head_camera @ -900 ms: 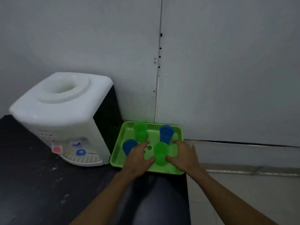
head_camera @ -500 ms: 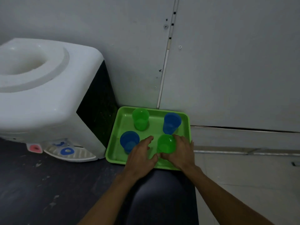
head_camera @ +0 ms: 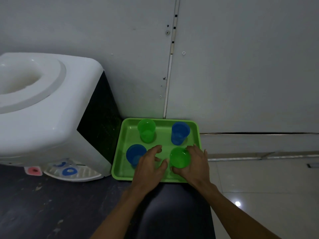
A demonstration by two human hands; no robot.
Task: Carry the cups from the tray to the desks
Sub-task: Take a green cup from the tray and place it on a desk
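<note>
my right hand point(head_camera: 195, 163) fingers wrap the near green cup point(head_camera: 179, 157) on the green tray point(head_camera: 120, 171). left hand point(head_camera: 148, 167) spread loose, holding nothing, just beside near blue cup point(head_camera: 135, 153).

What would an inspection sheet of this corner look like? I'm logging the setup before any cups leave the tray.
Surface: dark scuffed counter, pale flecks.
Job's things: green plastic tray holding four upright plastic cups: far green cup, far blue cup, near blue cup, near green cup.
Clutter: white water dispenser left of the tray.
Hands: left hand spread over the tray beside the near blue cup; right hand curled around the near green cup.
Cables: nothing seen.
Surroundings: grey panelled wall; tiled floor at right.
</note>
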